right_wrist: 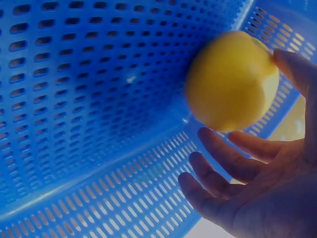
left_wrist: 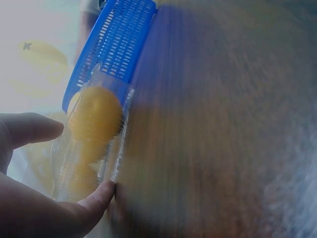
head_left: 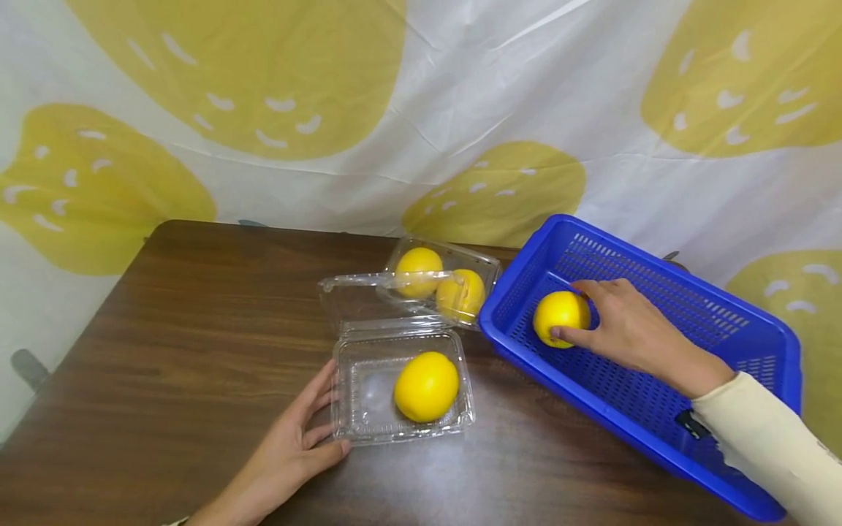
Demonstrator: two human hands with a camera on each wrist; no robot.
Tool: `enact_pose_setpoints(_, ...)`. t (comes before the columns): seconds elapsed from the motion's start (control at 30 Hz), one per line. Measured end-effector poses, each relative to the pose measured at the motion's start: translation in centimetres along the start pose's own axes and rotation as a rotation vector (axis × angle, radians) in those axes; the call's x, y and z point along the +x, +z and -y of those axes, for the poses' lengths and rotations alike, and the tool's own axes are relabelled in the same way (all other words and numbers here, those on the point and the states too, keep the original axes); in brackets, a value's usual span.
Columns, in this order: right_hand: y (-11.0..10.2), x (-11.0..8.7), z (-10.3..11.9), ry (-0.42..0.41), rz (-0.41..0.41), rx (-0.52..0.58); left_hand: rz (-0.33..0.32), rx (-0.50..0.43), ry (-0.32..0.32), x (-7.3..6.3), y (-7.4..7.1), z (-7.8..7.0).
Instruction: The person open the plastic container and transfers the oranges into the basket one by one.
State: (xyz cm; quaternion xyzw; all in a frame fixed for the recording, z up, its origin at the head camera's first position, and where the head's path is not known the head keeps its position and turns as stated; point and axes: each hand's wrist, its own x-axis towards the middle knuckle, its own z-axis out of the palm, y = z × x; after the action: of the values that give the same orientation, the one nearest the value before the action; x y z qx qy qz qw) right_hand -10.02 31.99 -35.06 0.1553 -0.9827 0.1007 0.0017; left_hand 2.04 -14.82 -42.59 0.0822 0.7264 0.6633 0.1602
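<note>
Fingers [right_wrist: 228, 153] of the right hand [head_left: 631, 329] are bent about a yellow fruit [head_left: 559, 319], which is pinched by the thumb and the forefinger; the other fingers are held loosely spread beneath it. The fruit is held inside a blue basket [head_left: 522, 272], near its left end; whether the perforated floor is touched by it cannot be told.

The left hand [head_left: 289, 447] is kept relaxed: its fingers are rested along the left side of a clear container [head_left: 375, 398], and the front left corner is touched by its thumb. A second fruit [head_left: 426, 387] is contained there, towards the right side, while the clear lid [head_left: 358, 298] is tilted up at the back.

Just behind that lid, near the far edge of the counter [head_left: 197, 336], two more fruits [head_left: 419, 272] are held side by side in another container [head_left: 454, 252], and they are partly seen through clear plastic. The basket is set slantwise at its right, its far left corner close to the counter's far edge. The right forearm is covered by a cream sleeve [head_left: 776, 438]. Beyond the far edge, a white cloth [head_left: 460, 95] printed with large yellow shapes is hung.
</note>
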Motion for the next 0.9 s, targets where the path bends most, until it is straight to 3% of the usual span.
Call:
enact_pose_setpoints(0.13, -1.2, -0.2, 0.5, 0.026, -0.010, 0.073, 0.000, 0.003, -0.002, 0.0, 0.0, -0.1)
enact_pose_setpoints(0.3, -2.6, -0.9, 1.9, 0.011, -0.087, 0.132, 0.003, 0.002, -0.002, 0.0, 0.0, -0.1)
enact_pose_setpoints(0.6, -3.7, -1.8, 5.5, -0.137, -0.231, 0.144, -0.001, 0.014, -0.006, 0.1, -0.2, 0.0)
enact_pose_setpoints(0.9, -3.4, -2.4, 7.4, -0.218, -0.277, 0.151, -0.001, 0.013, -0.003, 0.2, -0.2, 0.1)
